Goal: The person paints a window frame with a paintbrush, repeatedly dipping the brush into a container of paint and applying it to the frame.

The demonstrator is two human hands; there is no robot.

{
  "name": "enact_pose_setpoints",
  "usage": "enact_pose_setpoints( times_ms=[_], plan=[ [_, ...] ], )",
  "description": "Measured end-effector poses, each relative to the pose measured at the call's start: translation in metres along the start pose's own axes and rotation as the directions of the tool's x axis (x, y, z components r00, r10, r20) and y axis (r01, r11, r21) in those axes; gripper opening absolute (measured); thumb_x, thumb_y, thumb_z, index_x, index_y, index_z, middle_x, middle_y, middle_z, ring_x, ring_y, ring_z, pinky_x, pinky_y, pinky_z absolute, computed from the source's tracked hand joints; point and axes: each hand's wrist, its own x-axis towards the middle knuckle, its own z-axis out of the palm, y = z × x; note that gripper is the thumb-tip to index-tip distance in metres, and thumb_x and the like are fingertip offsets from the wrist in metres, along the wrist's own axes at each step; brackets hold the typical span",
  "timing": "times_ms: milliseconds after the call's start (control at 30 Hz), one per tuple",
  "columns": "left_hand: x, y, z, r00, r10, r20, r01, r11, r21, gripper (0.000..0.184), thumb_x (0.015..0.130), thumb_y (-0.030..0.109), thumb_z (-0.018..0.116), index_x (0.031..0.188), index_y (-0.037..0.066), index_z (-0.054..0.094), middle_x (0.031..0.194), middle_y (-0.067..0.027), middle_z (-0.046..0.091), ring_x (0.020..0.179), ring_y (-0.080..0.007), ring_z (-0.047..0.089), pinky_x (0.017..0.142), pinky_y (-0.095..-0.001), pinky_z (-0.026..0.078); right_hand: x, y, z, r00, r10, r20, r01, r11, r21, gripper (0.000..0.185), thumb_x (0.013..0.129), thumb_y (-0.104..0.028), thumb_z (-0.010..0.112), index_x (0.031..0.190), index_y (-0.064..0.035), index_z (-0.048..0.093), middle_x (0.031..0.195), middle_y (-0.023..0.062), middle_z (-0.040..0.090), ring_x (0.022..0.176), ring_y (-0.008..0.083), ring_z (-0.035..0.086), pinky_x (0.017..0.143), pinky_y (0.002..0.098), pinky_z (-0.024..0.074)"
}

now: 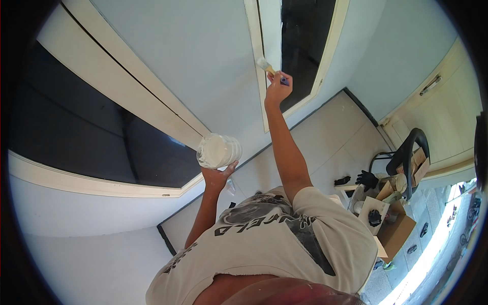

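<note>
My right hand (279, 87) is closed round the handle of a paintbrush (269, 69), whose pale bristles touch or nearly touch the cream frame of the narrow window (305, 48). Lower and to the left, my left hand (218, 174) grips a clear plastic tub (233, 151) from below. Off-white paint (216, 151) shows inside the tub, and its rim is smeared. The tub is beside the corner of a larger cream window frame (168, 109) with dark glass.
A black chair (405, 160) stands at the right, near a cream door (439, 104). Around it are cardboard boxes (399, 231) and a black glove (367, 179). Light tiles (325, 127) cover the floor; outdoor paving shows at the lower right.
</note>
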Motion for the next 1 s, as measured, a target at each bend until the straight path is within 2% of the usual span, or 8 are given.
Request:
enact_pose_setpoints(
  times_ms=[100,167,333,400,500,567,700,1000],
  plan=[
    [-0.003,-0.005,-0.003,1.0,0.01,0.003,-0.01,0.995,0.102,0.08,0.068,0.012,0.094,0.135,-0.003,0.053,0.127,-0.0154,0.065,0.115,-0.0255,0.066,0.102,-0.0389,0.053,-0.012,0.027,-0.037,0.994,-0.003,-0.112,-0.015,0.987,-0.159,0.007,0.097,-0.001,0.065,0.1,0.0039,0.06,0.091,0.0157,0.068,0.073,0.0188,0.071,0.069,0.0264,0.0606],
    [-0.002,-0.02,-0.004,0.999,0.034,-0.001,-0.034,0.998,0.054,0.082,0.067,0.007,0.093,0.137,-0.004,0.051,0.128,-0.0159,0.065,0.117,-0.0262,0.066,0.104,-0.0398,0.052,-0.013,0.015,-0.028,0.992,0.017,-0.127,-0.046,0.972,-0.229,0.009,0.096,-0.001,0.064,0.097,0.0053,0.058,0.091,0.0134,0.063,0.078,0.0195,0.069,0.07,0.0288,0.0595],
    [-0.002,0.001,0.012,0.997,0.04,-0.06,-0.049,0.986,-0.157,0.079,0.067,0.005,0.091,0.136,-0.004,0.052,0.128,-0.0166,0.065,0.116,-0.0258,0.066,0.104,-0.0395,0.053,0.003,-0.065,0.07,0.998,0.002,0.056,-0.005,0.999,0.047,0.01,0.099,-0.003,0.064,0.101,0.0057,0.058,0.091,0.0157,0.067,0.078,0.0217,0.073,0.078,0.0322,0.0635],
    [0.001,0.008,0.016,0.999,0.036,-0.038,-0.043,0.983,-0.181,0.079,0.067,0.005,0.091,0.135,-0.004,0.052,0.127,-0.0163,0.066,0.116,-0.0255,0.067,0.103,-0.0391,0.053,0.007,-0.1,0.102,0.985,-0.055,0.165,0.019,0.977,0.212,0.012,0.101,-0.004,0.063,0.106,0.0055,0.057,0.097,0.0167,0.066,0.086,0.0246,0.074,0.086,0.0354,0.0635],
    [-0.004,0.023,0.018,1.0,-0.003,-0.003,0.002,0.986,-0.166,0.079,0.067,0.005,0.092,0.135,-0.003,0.052,0.125,-0.0158,0.067,0.114,-0.025,0.067,0.102,-0.0386,0.053,0.01,-0.137,0.11,0.967,-0.018,0.254,-0.052,0.962,0.269,0.015,0.101,-0.006,0.064,0.108,0.0056,0.057,0.099,0.0161,0.066,0.089,0.0262,0.074,0.088,0.036,0.0635],
    [0.003,0.028,0.019,1.0,-0.009,0.0,0.009,0.99,-0.143,0.079,0.067,0.006,0.092,0.135,-0.003,0.052,0.125,-0.0157,0.067,0.114,-0.0248,0.068,0.102,-0.0385,0.053,0.012,-0.132,0.089,0.948,-0.03,0.315,-0.051,0.968,0.246,0.02,0.101,-0.01,0.067,0.111,0.0055,0.057,0.102,0.0163,0.066,0.093,0.0265,0.074,0.09,0.0366,0.0627],
    [-0.002,0.017,0.021,0.999,-0.024,0.043,0.028,0.996,-0.089,0.087,0.067,0.007,0.093,0.14,-0.002,0.047,0.129,-0.0161,0.064,0.119,-0.0256,0.065,0.104,-0.0406,0.053,-0.006,-0.135,0.023,0.925,0.215,0.313,-0.237,0.971,0.032,0.019,0.101,-0.008,0.066,0.112,0.0053,0.059,0.105,0.0167,0.066,0.097,0.0255,0.073,0.091,0.0361,0.0634],
    [0.009,0.019,0.053,1.0,-0.025,0.005,0.025,0.99,-0.137,0.092,0.069,0.008,0.093,0.144,-0.001,0.04,0.134,-0.0156,0.061,0.126,-0.0257,0.062,0.108,-0.0405,0.05,0.001,-0.139,-0.102,0.853,0.469,0.229,-0.413,0.875,-0.252,0.025,0.099,-0.01,0.072,0.114,0.0048,0.058,0.105,0.015,0.068,0.094,0.023,0.073,0.09,0.0322,0.063]
  ],
)
